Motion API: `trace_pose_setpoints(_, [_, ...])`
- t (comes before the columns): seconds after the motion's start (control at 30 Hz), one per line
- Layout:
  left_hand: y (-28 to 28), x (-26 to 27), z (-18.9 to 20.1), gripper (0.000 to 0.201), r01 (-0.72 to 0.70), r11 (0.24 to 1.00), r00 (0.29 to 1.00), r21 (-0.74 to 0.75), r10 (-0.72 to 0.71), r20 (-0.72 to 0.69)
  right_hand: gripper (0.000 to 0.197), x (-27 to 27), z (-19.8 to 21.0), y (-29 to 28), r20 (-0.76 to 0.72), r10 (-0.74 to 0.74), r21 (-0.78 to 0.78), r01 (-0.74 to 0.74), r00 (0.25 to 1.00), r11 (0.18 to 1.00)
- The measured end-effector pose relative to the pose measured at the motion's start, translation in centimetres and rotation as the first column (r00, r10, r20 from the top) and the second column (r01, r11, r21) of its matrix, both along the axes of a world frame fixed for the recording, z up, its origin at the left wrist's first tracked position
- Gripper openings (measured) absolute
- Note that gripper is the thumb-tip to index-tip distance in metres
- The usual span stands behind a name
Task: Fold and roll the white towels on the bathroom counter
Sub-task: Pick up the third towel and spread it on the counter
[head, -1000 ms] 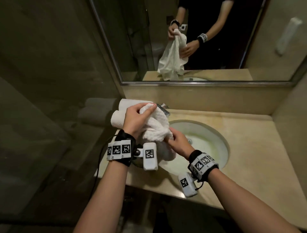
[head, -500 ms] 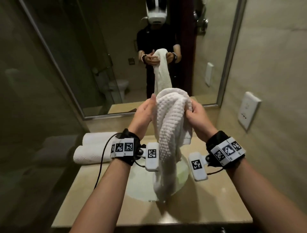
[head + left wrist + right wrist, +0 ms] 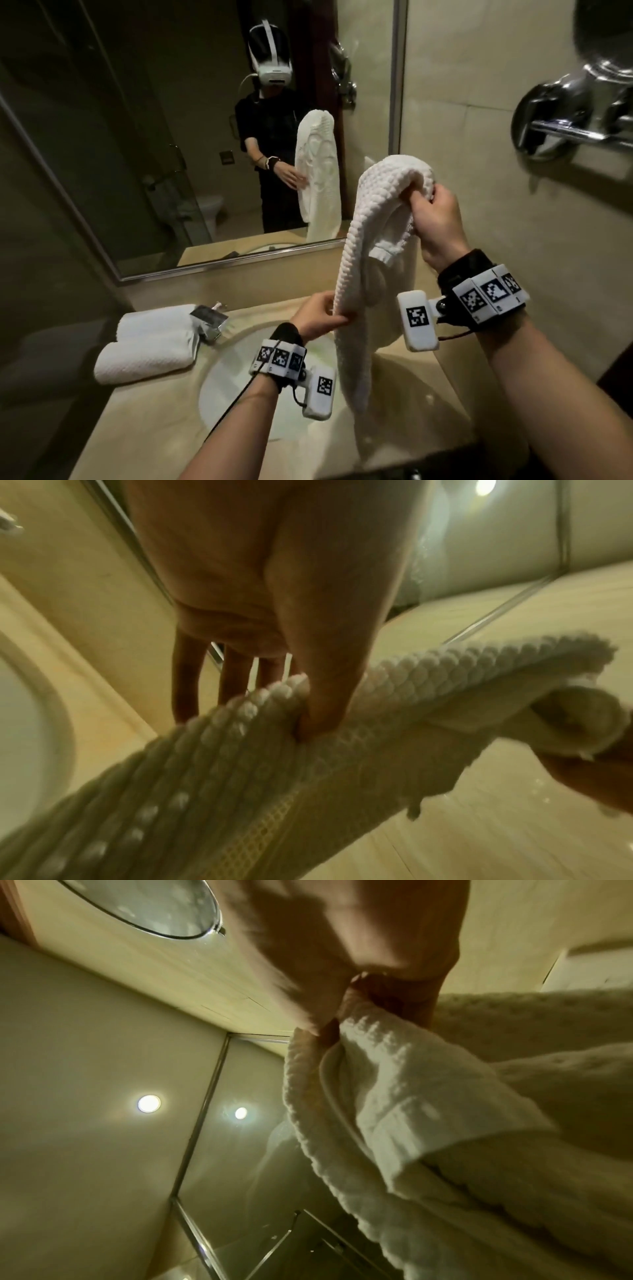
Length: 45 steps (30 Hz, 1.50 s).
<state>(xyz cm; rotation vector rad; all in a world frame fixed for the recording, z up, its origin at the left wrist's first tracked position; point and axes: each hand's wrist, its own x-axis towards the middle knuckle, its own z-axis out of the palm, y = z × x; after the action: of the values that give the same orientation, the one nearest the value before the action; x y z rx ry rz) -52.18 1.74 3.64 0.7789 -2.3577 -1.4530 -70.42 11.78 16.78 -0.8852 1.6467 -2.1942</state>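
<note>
We hold the white towel (image 3: 356,274) in the air above the sink (image 3: 219,377), its long axis nearly vertical. Our right hand (image 3: 435,219) clenches the bunched top; our left hand (image 3: 317,317), lower and nearer to the counter (image 3: 144,421), pinches the hanging edge.

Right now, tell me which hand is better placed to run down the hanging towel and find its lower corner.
Left. The left hand already pinches the white towel partway down its hanging edge, low over the sink. The right hand grips the bunched top, held high, and carries the weight.
</note>
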Motion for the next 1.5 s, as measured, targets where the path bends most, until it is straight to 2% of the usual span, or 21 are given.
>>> trace_pose_setpoints(0.03, [0.0,0.0,-1.3,0.032,-0.023,0.998,1.0,-0.05,0.024,0.011,0.005,-0.4,-0.3,0.5,-0.02,-0.024,0.017,0.025,1.0,1.0])
trace_pose_setpoints(0.1, [0.1,0.3,-2.8,0.026,-0.101,0.986,0.995,-0.132,0.099,-0.024,0.011,-1.4,-1.5,1.6,-0.068,-0.064,0.072,0.068,0.996,0.995])
trace_pose_setpoints(0.23, [0.3,0.1,-1.6,0.013,-0.353,0.911,0.93,-0.212,0.316,-0.187,0.028,-3.7,-5.8,3.1,-0.19,-0.09,0.313,0.147,0.978,0.938])
trace_pose_setpoints(0.3, [0.8,-0.2,-0.1,0.012,-0.38,0.895,0.912,-0.233,0.321,-0.254,0.038,-4.5,-9.1,3.4,-0.203,-0.046,0.53,0.149,0.978,0.835])
trace_pose_setpoints(0.37, [1.1,-0.6,1.0,0.014,-0.379,0.891,0.908,-0.251,0.305,-0.286,0.049,-4.7,-12.1,3.9,-0.172,0.044,0.736,0.099,0.984,0.67])
trace_pose_setpoints(0.4, [1.4,-0.8,1.5,0.016,-0.37,0.889,0.912,-0.269,0.291,-0.291,0.051,-4.4,-13.1,4.3,-0.179,0.099,0.8,0.086,0.979,0.593])
trace_pose_setpoints(0.43, [1.6,-1.0,1.9,0.016,-0.353,0.888,0.918,-0.293,0.269,-0.291,0.053,-4.2,-13.8,4.4,-0.205,0.136,0.812,0.091,0.969,0.577])
trace_pose_setpoints(0.5, [2.0,-1.5,2.7,0.017,-0.318,0.88,0.935,-0.352,0.228,-0.273,0.059,-3.1,-13.8,4.9,-0.239,0.203,0.706,0.026,0.95,0.708])
trace_pose_setpoints(0.53, [2.3,-1.7,2.9,0.018,-0.295,0.872,0.944,-0.389,0.204,-0.26,0.064,-2.3,-13.3,5.1,-0.2,0.294,0.626,-0.109,0.934,0.772])
trace_pose_setpoints(0.57, [2.6,-1.9,3.1,0.021,-0.271,0.864,0.953,-0.425,0.178,-0.246,0.069,-1.6,-12.9,5.2,-0.129,0.431,0.564,-0.291,0.893,0.772])
trace_pose_setpoints(0.63, [3.4,-2.2,3.3,0.024,-0.246,0.856,0.958,-0.455,0.145,-0.246,0.081,-0.4,-12.7,4.9,-0.049,0.632,0.556,-0.505,0.773,0.66])
trace_pose_setpoints(0.67, [3.6,-2.2,3.3,0.025,-0.245,0.863,0.954,-0.442,0.134,-0.268,0.081,-0.1,-13.1,4.6,-0.103,0.649,0.598,-0.475,0.753,0.646])
trace_pose_setpoints(0.8, [3.5,-1.5,2.8,0.023,-0.212,0.904,0.956,-0.37,0.114,-0.269,0.038,-0.4,-13.5,4.0,-0.483,0.48,0.555,-0.167,0.732,0.815])
trace_pose_setpoints(0.93, [2.2,0.5,0.0,0.023,-0.093,0.965,0.994,-0.245,0.103,0.028,0.023,0.1,-11.6,4.0,-0.526,0.461,0.479,-0.199,0.715,0.855])
trace_pose_setpoints(1.03, [2.0,2.0,-2.7,0.024,-0.02,0.992,0.991,-0.127,0.036,0.129,0.025,0.1,-10.2,3.9,-0.478,0.386,0.427,-0.175,0.789,0.887])
trace_pose_setpoints(1.13, [1.7,2.7,-3.7,0.052,-0.17,0.984,0.985,-0.047,0.169,-0.022,0.019,-0.4,-8.9,4.3,-0.412,0.295,0.378,-0.133,0.862,0.916])
trace_pose_setpoints(1.23, [1.0,2.7,-2.0,0.045,-0.392,0.92,0.895,-0.013,0.378,-0.235,0.017,-1.3,-8.7,4.4,-0.415,0.267,0.502,-0.026,0.87,0.865])
trace_pose_setpoints(1.3, [0.7,2.5,0.1,0.029,-0.421,0.904,0.838,0.073,0.419,-0.35,0.033,-1.8,-9.1,4.3,-0.384,0.259,0.622,0.041,0.886,0.782])
trace_pose_setpoints(1.37, [0.7,1.9,2.1,0.025,-0.387,0.919,0.832,0.07,0.381,-0.405,0.061,-1.8,-9.6,4.3,-0.351,0.305,0.687,0.021,0.885,0.727])
trace_pose_setpoints(1.43, [1.1,1.1,4.0,0.024,-0.335,0.94,0.861,-0.065,0.277,-0.425,0.094,-0.7,-9.8,4.3,-0.291,0.467,0.712,-0.136,0.835,0.688])
trace_pose_setpoints(1.5, [1.8,0.1,5.6,0.026,-0.253,0.945,0.904,-0.209,0.154,-0.399,0.11,0.8,-9.9,3.8,-0.26,0.586,0.695,-0.272,0.768,0.665])
